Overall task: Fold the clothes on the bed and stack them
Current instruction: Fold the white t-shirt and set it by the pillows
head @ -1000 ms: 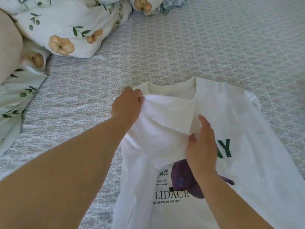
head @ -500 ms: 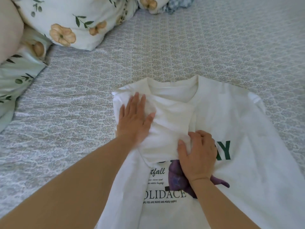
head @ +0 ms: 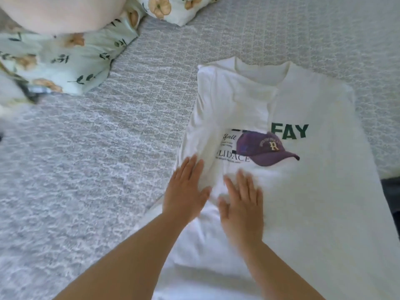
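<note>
A white T-shirt (head: 313,180) with green letters and a purple cap print lies front up on the grey patterned bed (head: 86,169). Its left side and sleeve are folded inward over the chest, covering part of the print. My left hand (head: 186,189) lies flat with straight fingers on the folded left edge, below the print. My right hand (head: 240,204) presses flat beside it on the shirt's middle, slightly blurred.
A floral duvet and pillows (head: 65,61) are bunched at the upper left, with a pale pink rounded cushion (head: 56,14) on them. A dark strip (head: 389,195) shows past the bed's right edge.
Both hands let go of the folded sleeve near the collar and slid down the shirt toward me, now flat below the print. The view shifted left and closer.
</note>
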